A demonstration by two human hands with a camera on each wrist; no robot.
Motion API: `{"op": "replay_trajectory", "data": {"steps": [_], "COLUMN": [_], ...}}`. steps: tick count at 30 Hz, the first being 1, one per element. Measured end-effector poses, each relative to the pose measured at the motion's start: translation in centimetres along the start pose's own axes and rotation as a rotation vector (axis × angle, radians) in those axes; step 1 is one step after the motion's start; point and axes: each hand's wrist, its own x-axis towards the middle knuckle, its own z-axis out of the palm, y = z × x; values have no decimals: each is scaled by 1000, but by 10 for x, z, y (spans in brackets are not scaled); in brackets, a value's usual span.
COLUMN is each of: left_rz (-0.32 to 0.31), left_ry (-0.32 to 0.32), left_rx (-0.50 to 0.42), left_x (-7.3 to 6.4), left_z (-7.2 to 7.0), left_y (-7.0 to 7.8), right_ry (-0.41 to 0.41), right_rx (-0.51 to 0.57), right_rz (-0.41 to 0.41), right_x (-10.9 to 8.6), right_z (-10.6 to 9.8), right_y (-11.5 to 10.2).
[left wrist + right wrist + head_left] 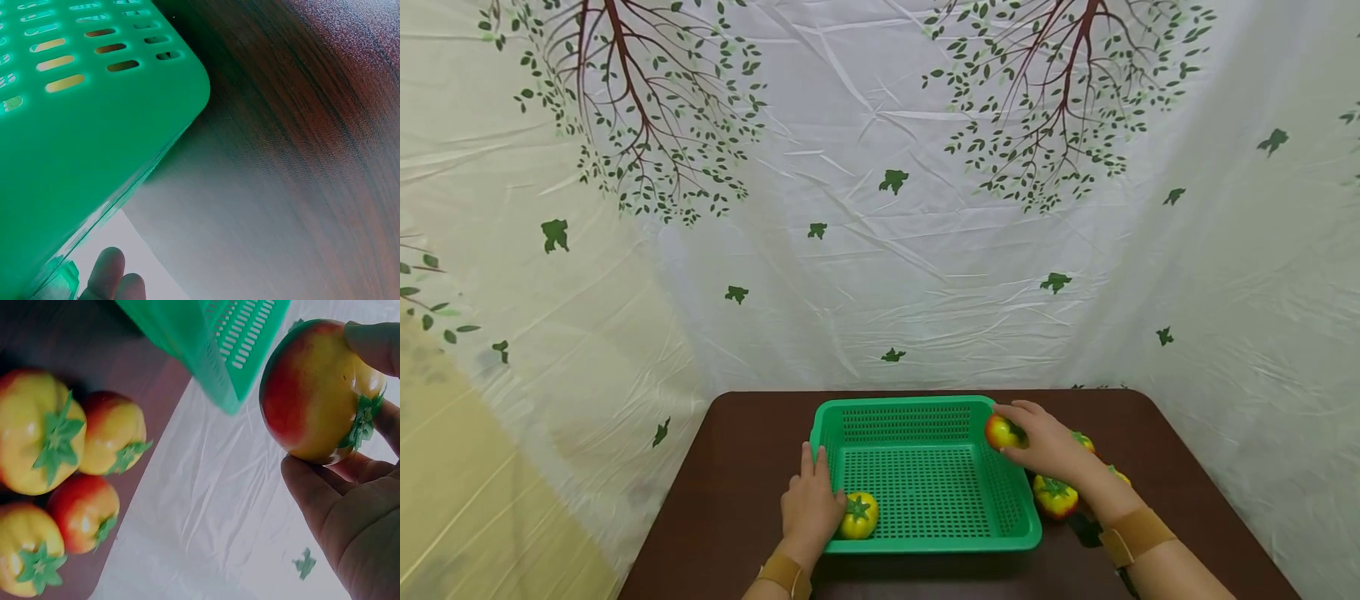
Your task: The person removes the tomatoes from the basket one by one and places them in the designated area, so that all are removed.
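Note:
A yellow-and-red tomato (312, 394) with a green leafy top is held between the thumb and fingers of my right hand (1045, 442), at the upper right corner of the green plastic basket (925, 546). My left hand (811, 508) rests at the basket's left rim, its two visible fingers straight; the other fingers are hidden. Inside the basket, a yellow tomato (859, 516) sits in the near left corner, close to the left thumb. Several more tomatoes (40, 434) lie on the table to the right of the basket, partly behind the right forearm in the head view.
The basket stands on a dark brown wooden table (737, 467). Behind and beside the table hangs a white sheet (820, 317) printed with trees and leaves. A tan band (1135, 537) circles the right wrist, another band (784, 573) the left.

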Motion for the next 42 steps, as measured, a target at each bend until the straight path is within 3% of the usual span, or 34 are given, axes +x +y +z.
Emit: {"op": "replay_trajectory", "data": {"steps": [11,16,25,32,42], "left_rz": [-6,-7,-10,0,-5], "left_ry": [-8,-7,-8,-2,-1], "left_rx": [-2,-9,8,-2,-10], "left_x": [1,0,1,0,-4], "left_z": [3,3,5,3,1], "left_y": [-1,1,0,1,2], "right_ry": [-2,4,14,-40,-34], "right_rx": [20,-34,-63,-39,-16], "right_rz": [106,130,177,244,220], "right_x": [-27,-41,-63,-73,-84], "right_z": [-13,-14,0,8,25], "right_y": [22,36,61,69,76]}}
